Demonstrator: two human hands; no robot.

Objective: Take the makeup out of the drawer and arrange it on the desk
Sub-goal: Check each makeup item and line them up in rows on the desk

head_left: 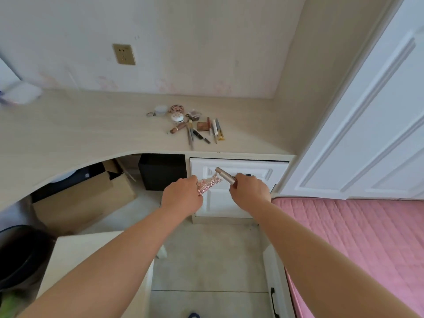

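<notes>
My left hand [183,195] grips a shiny rose-gold ornate makeup piece [209,184] in front of the white drawer unit [243,203]. My right hand [250,188] holds a slim metallic tube [225,175] that points up and left, its tip close to the rose-gold piece. Both hands hover below the desk edge. On the light wooden desk [91,129] lies a cluster of makeup [190,122]: round compacts, a small square palette, a lipstick, several pencils and brushes. The top drawer slot under the desk edge shows only a dark gap.
A pink quilted bed [358,244] fills the right. White door panels [376,111] stand beyond it. Under the desk sit a cardboard box [82,203] and a black box [163,172]. A dark bin [20,255] is at the left, a wall socket [124,54] above the desk.
</notes>
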